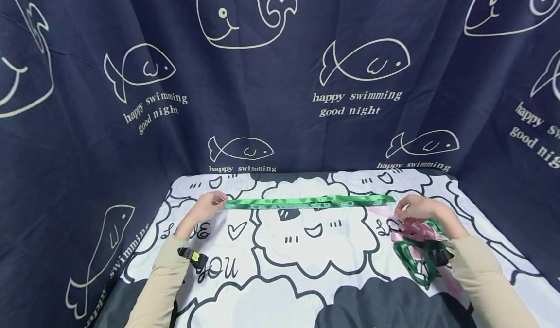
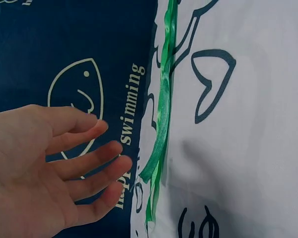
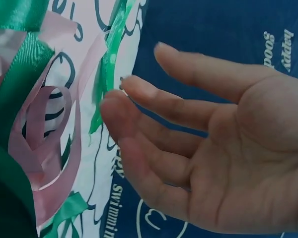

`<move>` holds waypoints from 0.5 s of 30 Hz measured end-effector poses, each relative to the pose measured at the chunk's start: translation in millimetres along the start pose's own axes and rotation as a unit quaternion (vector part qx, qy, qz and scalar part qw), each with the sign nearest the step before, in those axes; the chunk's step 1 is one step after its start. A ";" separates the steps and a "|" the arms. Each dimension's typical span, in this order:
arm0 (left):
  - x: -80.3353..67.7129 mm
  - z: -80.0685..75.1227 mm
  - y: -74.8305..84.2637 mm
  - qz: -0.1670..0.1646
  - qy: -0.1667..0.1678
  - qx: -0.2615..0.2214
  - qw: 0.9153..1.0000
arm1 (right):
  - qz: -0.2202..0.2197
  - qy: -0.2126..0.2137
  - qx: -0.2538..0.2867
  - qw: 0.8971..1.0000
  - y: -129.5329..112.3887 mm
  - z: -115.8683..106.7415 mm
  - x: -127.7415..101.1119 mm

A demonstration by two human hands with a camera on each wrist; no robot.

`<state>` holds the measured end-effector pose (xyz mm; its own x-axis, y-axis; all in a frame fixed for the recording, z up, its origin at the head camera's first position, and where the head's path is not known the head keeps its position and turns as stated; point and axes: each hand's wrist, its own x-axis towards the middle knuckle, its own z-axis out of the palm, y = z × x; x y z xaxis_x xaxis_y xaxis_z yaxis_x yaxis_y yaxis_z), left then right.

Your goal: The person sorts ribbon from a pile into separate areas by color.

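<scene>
Green ribbons lie side by side in a nearly straight strip across the back of the cloth. My left hand is at their left end. In the left wrist view its fingers are spread and loosely bent, with nothing between them, beside the loose ribbon ends. By the right end is my right hand, whose fingers are relaxed and hold nothing in the right wrist view. Below it sits a tangled heap of pink ribbon and dark green ribbon, partly hidden by the right hand and sleeve.
A white cloth with black cloud drawings covers the table. Behind it and at both sides hangs a dark blue curtain with fish and whale drawings. A black band is on the left sleeve.
</scene>
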<state>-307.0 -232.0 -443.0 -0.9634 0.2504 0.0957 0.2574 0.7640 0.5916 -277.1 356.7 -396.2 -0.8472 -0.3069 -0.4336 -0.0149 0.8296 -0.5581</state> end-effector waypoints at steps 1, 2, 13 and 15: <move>-0.8 0.1 1.1 0.005 -0.005 -0.004 1.000 | 0.001 -0.008 0.000 1.000 -2.0 2.8 -1.9; -1.7 0.3 2.4 0.010 -0.011 -0.009 1.000 | 0.003 -0.018 -0.001 1.000 -3.8 5.5 -4.0; -8.2 9.0 22.7 0.043 -0.081 -0.026 0.995 | 0.085 -0.049 -0.073 0.993 -20.4 36.3 -17.4; -8.5 11.1 28.0 0.049 -0.090 -0.026 0.994 | 0.084 -0.040 -0.092 0.991 -21.2 41.5 -16.0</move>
<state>-290.7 -206.1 -436.1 -0.9039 0.4276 0.0132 0.3405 0.7005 0.6272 -241.2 324.7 -406.8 -0.8012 -0.1872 -0.5684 0.0196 0.9411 -0.3375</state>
